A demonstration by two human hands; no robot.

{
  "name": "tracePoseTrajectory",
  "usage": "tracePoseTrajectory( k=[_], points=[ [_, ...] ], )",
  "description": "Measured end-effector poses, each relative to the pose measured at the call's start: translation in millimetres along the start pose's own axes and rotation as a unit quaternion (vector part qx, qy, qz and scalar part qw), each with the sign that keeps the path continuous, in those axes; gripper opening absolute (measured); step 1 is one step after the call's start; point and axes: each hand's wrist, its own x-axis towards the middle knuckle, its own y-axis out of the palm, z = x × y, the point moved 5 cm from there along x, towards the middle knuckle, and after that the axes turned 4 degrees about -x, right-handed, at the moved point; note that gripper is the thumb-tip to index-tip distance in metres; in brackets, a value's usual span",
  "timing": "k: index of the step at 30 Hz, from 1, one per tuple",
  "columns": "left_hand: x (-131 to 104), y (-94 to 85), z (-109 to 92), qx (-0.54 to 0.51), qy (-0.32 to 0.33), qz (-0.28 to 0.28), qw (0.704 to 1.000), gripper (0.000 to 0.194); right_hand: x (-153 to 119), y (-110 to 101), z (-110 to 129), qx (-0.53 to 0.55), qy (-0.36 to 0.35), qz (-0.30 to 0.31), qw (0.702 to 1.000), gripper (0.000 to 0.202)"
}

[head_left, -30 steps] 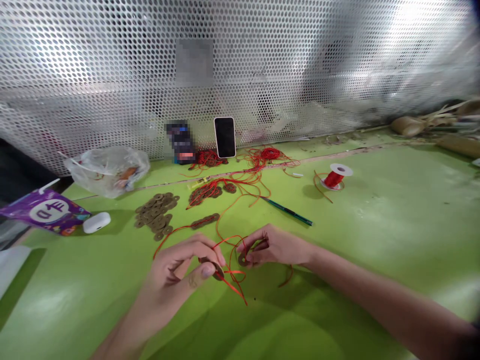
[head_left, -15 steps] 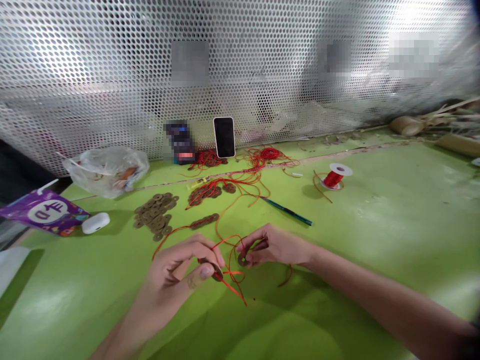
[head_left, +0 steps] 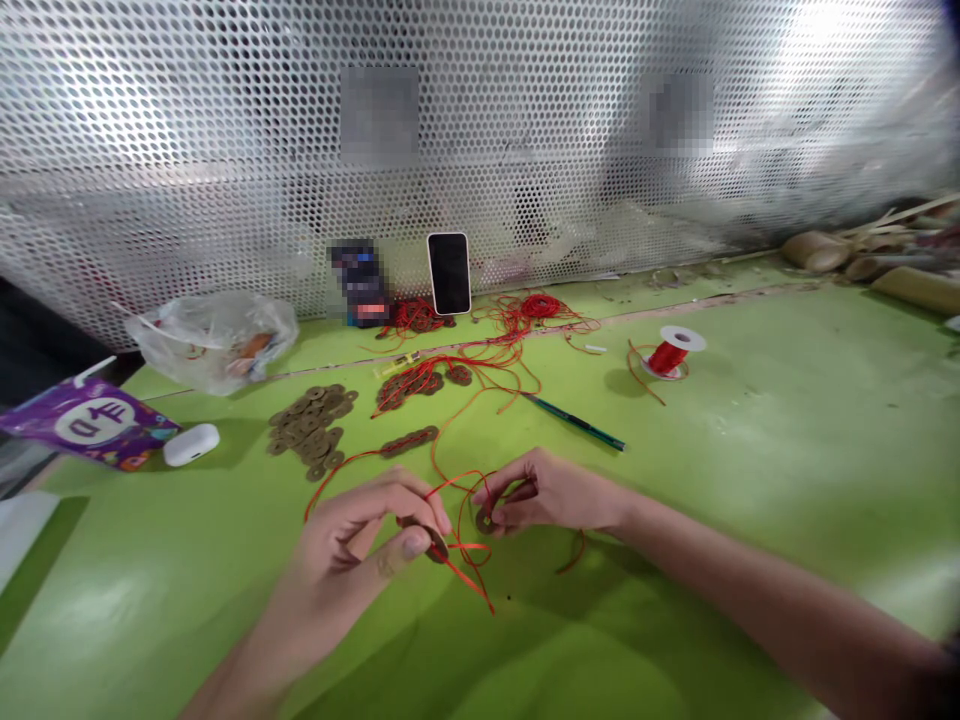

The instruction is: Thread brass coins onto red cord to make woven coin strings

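Note:
My left hand (head_left: 379, 535) pinches a round brown coin (head_left: 436, 545) between thumb and fingers; red cord (head_left: 469, 580) passes at it and its loose ends stick out to the right. Just to the right, my right hand (head_left: 540, 495) grips another coin (head_left: 486, 519), which has a square hole, by its edge. A red cord loop runs between the two hands above the green table. Behind my left hand lies a strip of overlapping coins (head_left: 409, 441) laced with red cord, its tail running down to the left.
Loose coins (head_left: 311, 425) are heaped at left. Corded coins (head_left: 412, 388) and tangled red cord (head_left: 536, 308) lie farther back. A dark green pen (head_left: 577, 424), red cord spool (head_left: 667, 354), white case (head_left: 191, 446), purple packet (head_left: 90, 425) and plastic bag (head_left: 214, 340) surround them. A phone (head_left: 449, 274) leans at the mesh.
Both hands stay almost still, each with its coin. The camera view has shifted very slightly.

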Motion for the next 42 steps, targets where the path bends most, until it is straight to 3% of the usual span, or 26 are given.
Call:
tracePoseTrajectory(
  k=[7, 16, 24, 29, 37, 42],
  points=[
    [-0.3, 1.3, 2.6, 0.005, -0.023, 0.014, 1.000, 0.013, -0.4, 0.3, 2.0, 0.020, -0.006, -0.003, 1.000, 0.035],
    [1.4, 11.7, 18.0, 0.065, -0.115, 0.075, 0.988, 0.012, -4.6, -8.2, 10.4, 0.012, -0.046, -0.053, 0.997, 0.029],
    [0.0, 17.1, 23.0, 0.083, -0.143, 0.088, 0.982, 0.015, -5.2, -0.2, 10.8, 0.123, -0.018, -0.002, 0.992, 0.038],
    [0.1, 16.8, 30.4, 0.093, -0.171, 0.100, 0.976, 0.017, -6.4, -2.3, 12.1, 0.138, -0.037, -0.008, 0.990, 0.038],
    [-0.1, 20.5, 31.0, 0.100, -0.175, 0.087, 0.976, 0.018, -5.4, 4.3, 7.9, 0.133, -0.044, 0.002, 0.990, 0.040],
    [-1.0, 9.1, 32.5, 0.135, -0.162, 0.036, 0.977, 0.021, -10.8, -5.3, 18.9, 0.101, -0.061, -0.049, 0.992, 0.039]
  ],
)
